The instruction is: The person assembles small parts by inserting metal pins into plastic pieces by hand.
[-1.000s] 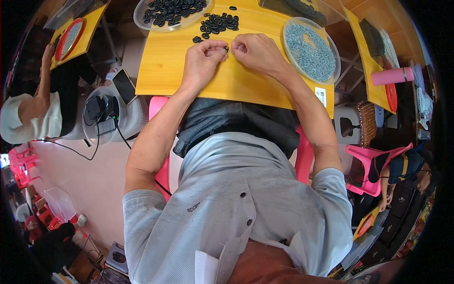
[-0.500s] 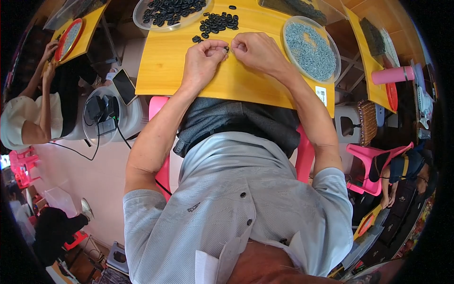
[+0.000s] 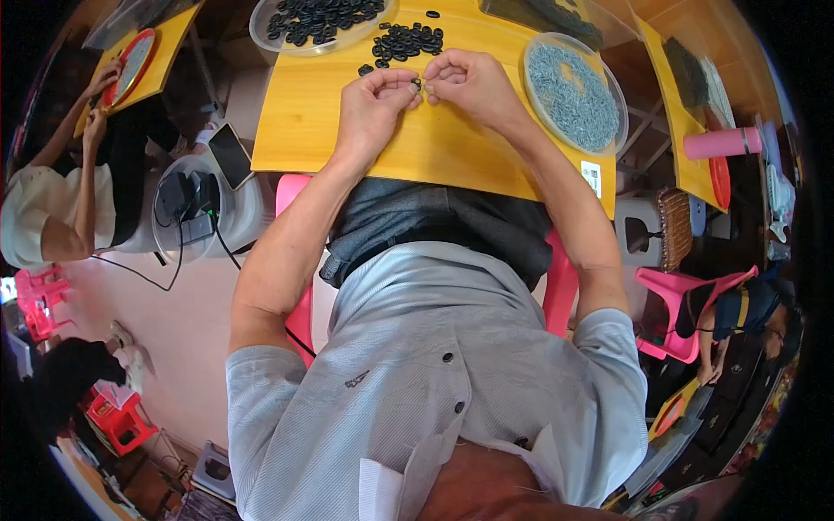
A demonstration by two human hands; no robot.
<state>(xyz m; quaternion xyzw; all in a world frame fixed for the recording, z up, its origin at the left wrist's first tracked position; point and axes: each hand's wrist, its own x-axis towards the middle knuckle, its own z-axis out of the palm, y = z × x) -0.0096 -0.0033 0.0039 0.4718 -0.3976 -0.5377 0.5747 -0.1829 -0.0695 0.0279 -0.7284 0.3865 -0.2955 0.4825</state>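
My left hand [image 3: 373, 108] pinches a small black plastic piece [image 3: 416, 82] between thumb and fingertips, just above the yellow table [image 3: 313, 113]. Right beside it, my right hand [image 3: 469, 85] is closed in a pinch, its fingertips almost touching that piece. Whatever sits in the right fingertips is too small to make out. Beyond the hands lies a loose pile of black oval pieces with holes [image 3: 407, 42]. More of them fill a clear round tub [image 3: 257, 33] at the far left. To the right, a clear round tray [image 3: 623, 122] holds many small silvery screw-like pieces [image 3: 569, 91].
A dark-filled clear box [image 3: 543, 19] stands at the table's far edge. On the left, a phone [image 3: 229, 158] and black chargers [image 3: 187, 198] with cables rest on a plastic tub. Co-workers sit at both sides. A pink bottle [image 3: 723, 142] lies at a right-hand table.
My right hand has lifted and its fingers have come in to the black piece. My left hand keeps its pinch. At the lower left, a person in black has shifted off a red stool.
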